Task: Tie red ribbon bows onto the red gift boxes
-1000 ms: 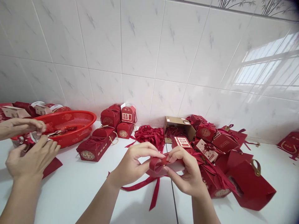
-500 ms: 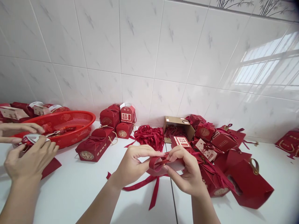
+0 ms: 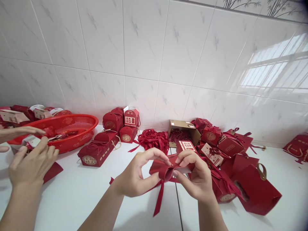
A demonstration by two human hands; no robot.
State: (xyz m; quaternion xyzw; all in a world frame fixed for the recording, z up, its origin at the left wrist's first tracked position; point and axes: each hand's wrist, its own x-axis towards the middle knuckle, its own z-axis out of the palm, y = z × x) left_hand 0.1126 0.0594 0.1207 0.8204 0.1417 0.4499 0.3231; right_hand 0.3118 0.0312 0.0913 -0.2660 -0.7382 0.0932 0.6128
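Note:
Both of my hands are at a small red gift box (image 3: 158, 162) above the table. A curled red strip (image 3: 166, 173) forms a loop on its near side. My left hand (image 3: 137, 171) has thumb and index finger closed on the loop from the left. My right hand (image 3: 193, 176) pinches the box's edge beside the loop, fingers on top and thumb below. A dark red ribbon (image 3: 159, 200) hangs or lies under the box, partly hidden by my hands; whether it is attached I cannot tell.
A heap of red ribbons (image 3: 154, 139) and an open cardboard box (image 3: 184, 130) are behind my hands. Red gift boxes stand left (image 3: 97, 150) and pile up right (image 3: 222, 183). At far left, another person's hands (image 3: 31, 160) work near a red basket (image 3: 72, 141).
My left fingers have spread wider around the curled loop, which has shifted slightly right. More of the box's top shows. The other person's hands have moved slightly.

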